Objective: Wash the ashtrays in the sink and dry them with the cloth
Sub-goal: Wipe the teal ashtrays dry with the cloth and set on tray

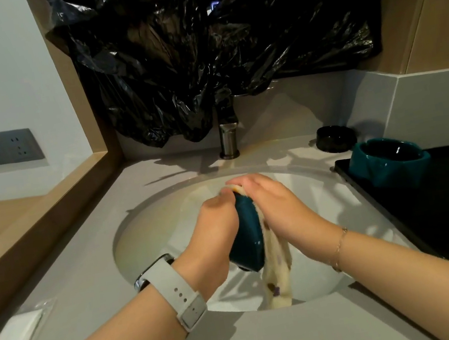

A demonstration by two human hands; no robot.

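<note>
Over the round white sink point(150, 231) I hold a teal ashtray point(247, 234) on edge. My left hand point(215, 228) grips its left side. My right hand point(277, 205) presses a cream cloth point(278, 277) with small dark patterns against its right face; the cloth's tail hangs down into the basin. A second teal ashtray point(390, 163) stands upright on the black tray point(448, 220) at the right. A black ashtray point(335, 138) sits on the counter behind it, near the wall.
A metal tap point(229, 139) rises behind the sink, its top hidden by a black plastic bag point(209, 37) hanging over the wall. A folded white packet point(15, 332) lies on the grey counter at the left. A wooden ledge runs along the left side.
</note>
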